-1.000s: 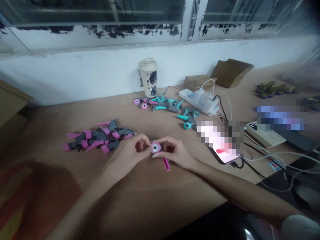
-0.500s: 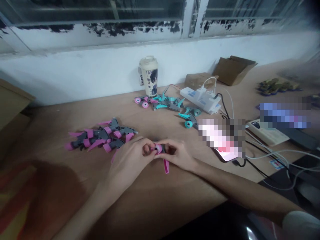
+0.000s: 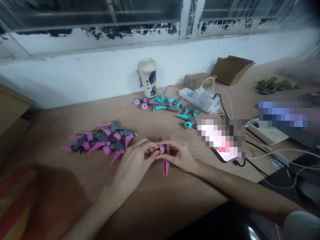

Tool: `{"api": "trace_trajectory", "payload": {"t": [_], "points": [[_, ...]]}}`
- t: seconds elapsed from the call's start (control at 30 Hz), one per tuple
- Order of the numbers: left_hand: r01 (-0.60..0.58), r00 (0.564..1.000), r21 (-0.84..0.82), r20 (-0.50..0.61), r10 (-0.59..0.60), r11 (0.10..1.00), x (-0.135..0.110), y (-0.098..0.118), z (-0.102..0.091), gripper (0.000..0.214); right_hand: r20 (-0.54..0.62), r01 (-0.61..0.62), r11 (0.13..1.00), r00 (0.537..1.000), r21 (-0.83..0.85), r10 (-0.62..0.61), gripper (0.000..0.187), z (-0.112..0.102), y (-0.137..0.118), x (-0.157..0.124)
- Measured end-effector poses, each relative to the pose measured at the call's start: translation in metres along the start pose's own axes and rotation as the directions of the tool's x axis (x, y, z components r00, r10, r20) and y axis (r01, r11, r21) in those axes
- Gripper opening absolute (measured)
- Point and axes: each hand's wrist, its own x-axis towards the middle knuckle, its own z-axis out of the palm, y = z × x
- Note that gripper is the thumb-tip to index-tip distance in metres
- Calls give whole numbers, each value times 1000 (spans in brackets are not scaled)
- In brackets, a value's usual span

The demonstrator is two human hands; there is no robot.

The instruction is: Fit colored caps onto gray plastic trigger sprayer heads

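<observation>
Left hand (image 3: 135, 161) and right hand (image 3: 182, 156) both grip one pink-and-grey piece (image 3: 162, 149), thumb-to-finger; one pile of similar pieces (image 3: 98, 136) (overlapping, count unclear); one lidded cup (image 3: 148, 80).

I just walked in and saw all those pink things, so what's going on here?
A person is holding a pink-and-grey piece over the table with both hands. The left hand pinches its round pink end, and the right hand grips it from the other side; its pink lever points toward the person. To the left lies a pile of similar pink-and-grey pieces. Farther back, teal-and-grey pieces lie near a tall cup.
</observation>
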Motion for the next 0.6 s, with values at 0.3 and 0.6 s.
{"api": "trace_trajectory", "payload": {"t": [0.3, 0.6], "points": [[102, 992, 82, 60, -107, 991, 1, 0, -5, 16, -34, 31, 999, 999, -13, -31, 32, 2, -3, -1], [274, 958, -106, 115, -262, 956, -3, 8, 3, 21, -31, 32, 999, 999, 1, -32, 29, 1, -3, -3]]}}
